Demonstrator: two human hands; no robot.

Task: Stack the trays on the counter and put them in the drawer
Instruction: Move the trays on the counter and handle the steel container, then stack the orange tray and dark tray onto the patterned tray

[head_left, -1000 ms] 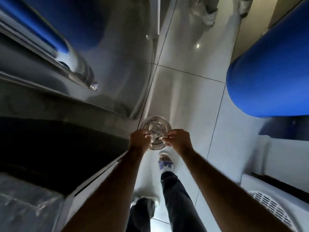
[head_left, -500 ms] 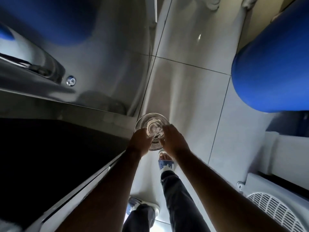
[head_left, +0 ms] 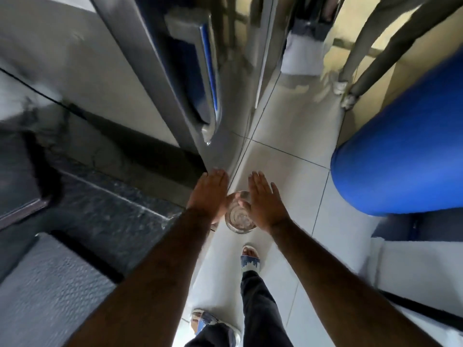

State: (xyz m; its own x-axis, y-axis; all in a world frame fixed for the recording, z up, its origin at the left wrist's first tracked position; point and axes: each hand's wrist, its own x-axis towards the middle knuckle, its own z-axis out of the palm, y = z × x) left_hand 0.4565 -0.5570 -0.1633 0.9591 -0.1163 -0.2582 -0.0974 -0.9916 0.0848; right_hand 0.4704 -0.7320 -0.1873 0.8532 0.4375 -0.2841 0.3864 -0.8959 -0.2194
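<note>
A small round clear glass tray (head_left: 238, 216) hangs above the tiled floor, just past the edge of the dark stone counter (head_left: 105, 211). My left hand (head_left: 209, 194) presses against its left rim and my right hand (head_left: 265, 204) against its right rim. Both hands have their fingers stretched out flat and forward, and the thumbs reach down onto the tray. The hands cover the tray's far part. No drawer can be made out in this blurred view.
A shiny steel door with a long handle (head_left: 209, 91) stands ahead on the left. A big blue barrel (head_left: 400, 159) fills the right side, with a white appliance (head_left: 413, 271) below it. My sandalled feet (head_left: 250, 259) are on the pale floor tiles (head_left: 288, 171).
My fingers have gone from curled around the tray's rim to stretched out flat. The tray now sits lower between my palms, and the view has swung toward the steel door.
</note>
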